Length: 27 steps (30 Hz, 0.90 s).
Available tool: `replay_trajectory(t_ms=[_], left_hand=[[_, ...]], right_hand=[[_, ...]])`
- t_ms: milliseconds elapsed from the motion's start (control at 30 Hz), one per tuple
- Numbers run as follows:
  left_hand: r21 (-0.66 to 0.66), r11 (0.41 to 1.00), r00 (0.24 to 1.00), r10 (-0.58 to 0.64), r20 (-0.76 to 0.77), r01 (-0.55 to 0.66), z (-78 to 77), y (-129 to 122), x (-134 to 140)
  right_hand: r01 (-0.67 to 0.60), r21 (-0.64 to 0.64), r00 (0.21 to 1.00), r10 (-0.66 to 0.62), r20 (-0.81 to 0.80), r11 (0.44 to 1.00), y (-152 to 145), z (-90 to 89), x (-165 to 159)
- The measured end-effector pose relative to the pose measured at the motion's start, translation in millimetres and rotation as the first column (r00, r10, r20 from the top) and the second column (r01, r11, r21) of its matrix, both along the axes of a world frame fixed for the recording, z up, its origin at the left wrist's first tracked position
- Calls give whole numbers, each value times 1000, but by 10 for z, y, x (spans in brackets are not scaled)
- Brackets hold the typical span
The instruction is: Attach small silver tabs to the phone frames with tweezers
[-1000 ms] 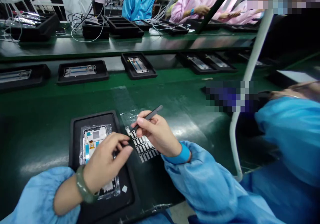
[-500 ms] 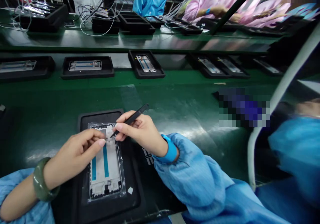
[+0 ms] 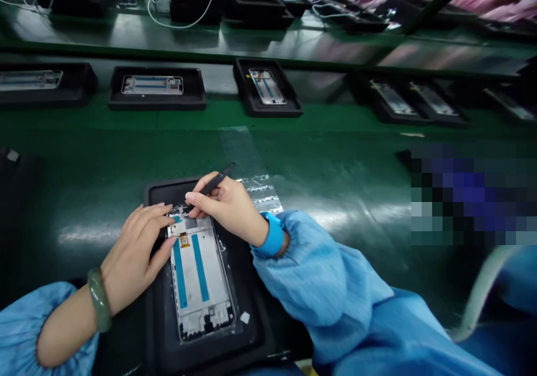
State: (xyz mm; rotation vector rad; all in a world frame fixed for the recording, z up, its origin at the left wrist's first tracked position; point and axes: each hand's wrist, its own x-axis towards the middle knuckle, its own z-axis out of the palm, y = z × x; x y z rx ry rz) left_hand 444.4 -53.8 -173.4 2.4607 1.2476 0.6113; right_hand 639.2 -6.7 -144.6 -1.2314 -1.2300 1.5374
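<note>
A phone mid-frame (image 3: 194, 278) with two blue strips lies in a black tray (image 3: 157, 314), clear film showing around its edges. Near its upper part sits a small orange flex piece (image 3: 184, 240). My right hand (image 3: 224, 205) grips black tweezers (image 3: 213, 184), pointed down at the frame's top end; their tips are hidden behind my fingers. My left hand (image 3: 140, 247) rests along the frame's upper left edge, fingers stretched out and touching it, holding nothing. On the tray's right side lies a small white square (image 3: 245, 318).
Behind, more black trays with phone frames stand in a row, among them a tray (image 3: 268, 107) at the centre. A strip sheet (image 3: 262, 194) lies beyond my right wrist. A white curved tube (image 3: 482, 292) rises at right. People work across the bench.
My left hand has gone from curled fingers over the frame's top to stretched fingers at its left edge. The tweezers have shifted toward the top end. The orange flex piece now shows.
</note>
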Motion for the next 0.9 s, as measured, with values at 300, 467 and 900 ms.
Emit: replay_trajectory(t_ms=[300, 467, 900], left_hand=[[-33, 999, 1000, -3, 22, 4, 40, 5, -15], [-51, 999, 999, -10, 32, 11, 46, 7, -19], [-36, 999, 999, -27, 19, 28, 60, 10, -27]], right_hand=[[-52, 141, 984, 27, 176, 989, -95, -70, 31], [-52, 153, 976, 17, 218, 987, -104, -61, 28], [-88, 228, 948, 12, 318, 970, -119, -59, 32]])
